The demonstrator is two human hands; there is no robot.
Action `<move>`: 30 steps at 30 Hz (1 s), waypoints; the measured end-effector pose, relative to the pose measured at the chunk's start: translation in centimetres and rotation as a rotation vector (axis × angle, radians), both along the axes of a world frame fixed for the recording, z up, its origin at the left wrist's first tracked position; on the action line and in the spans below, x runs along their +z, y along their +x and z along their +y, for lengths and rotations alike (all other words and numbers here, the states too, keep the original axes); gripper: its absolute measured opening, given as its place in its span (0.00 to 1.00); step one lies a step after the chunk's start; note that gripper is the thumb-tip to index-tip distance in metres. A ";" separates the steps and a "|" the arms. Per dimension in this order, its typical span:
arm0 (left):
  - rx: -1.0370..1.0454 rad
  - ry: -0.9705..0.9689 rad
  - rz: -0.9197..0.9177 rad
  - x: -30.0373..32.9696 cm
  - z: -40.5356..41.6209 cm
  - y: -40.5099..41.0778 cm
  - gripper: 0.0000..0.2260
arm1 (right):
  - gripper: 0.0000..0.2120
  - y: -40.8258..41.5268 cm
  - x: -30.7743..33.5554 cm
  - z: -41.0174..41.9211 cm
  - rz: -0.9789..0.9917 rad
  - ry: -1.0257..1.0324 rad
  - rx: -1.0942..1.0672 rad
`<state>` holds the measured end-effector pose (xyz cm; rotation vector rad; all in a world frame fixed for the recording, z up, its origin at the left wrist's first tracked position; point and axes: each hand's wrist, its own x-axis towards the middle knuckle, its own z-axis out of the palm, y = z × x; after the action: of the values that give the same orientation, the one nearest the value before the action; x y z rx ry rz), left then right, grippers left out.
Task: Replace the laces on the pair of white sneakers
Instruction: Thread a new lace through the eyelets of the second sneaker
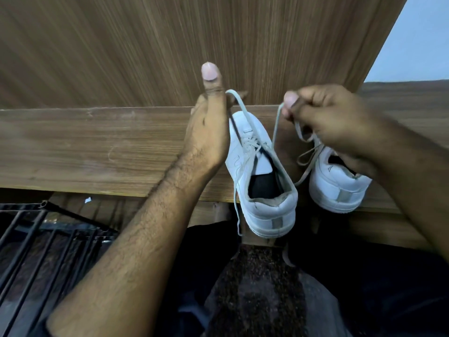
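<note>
Two white sneakers stand on a wooden ledge, heels toward me. The left sneaker is partly laced with a pale grey lace. My left hand sits just left of its toe, fingers closed on one strand of that lace, thumb pointing up. My right hand is above the right sneaker and pinches the other strand between thumb and fingers. A loose lace end hangs down past the left sneaker's heel. The right sneaker's toe is hidden by my right hand.
The wooden ledge runs across the view with a wooden panel rising behind it. A black metal grille lies at lower left. A dark speckled cloth is below the shoes.
</note>
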<state>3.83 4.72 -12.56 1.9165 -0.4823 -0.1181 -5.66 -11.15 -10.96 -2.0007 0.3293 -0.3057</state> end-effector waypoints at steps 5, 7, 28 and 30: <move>-0.124 0.157 -0.001 -0.5 -0.4 -0.3 0.47 | 0.14 0.2 1.1 -0.1 -0.308 0.673 -0.008; -0.198 0.211 -0.022 -0.7 -0.2 -0.4 0.46 | 0.14 0.2 1.0 -0.1 -0.273 0.516 -0.064; -0.302 0.254 -0.269 0.1 0.9 0.0 0.25 | 0.11 0.4 0.5 -0.1 -0.239 0.579 0.053; -0.267 0.292 -0.243 -0.2 1.0 0.3 0.21 | 0.10 0.4 0.1 0.0 -0.183 0.478 0.022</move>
<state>4.12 5.74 -12.80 2.1548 -0.9276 -0.1354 -5.22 -11.14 -10.87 -1.4937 0.2367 -0.3565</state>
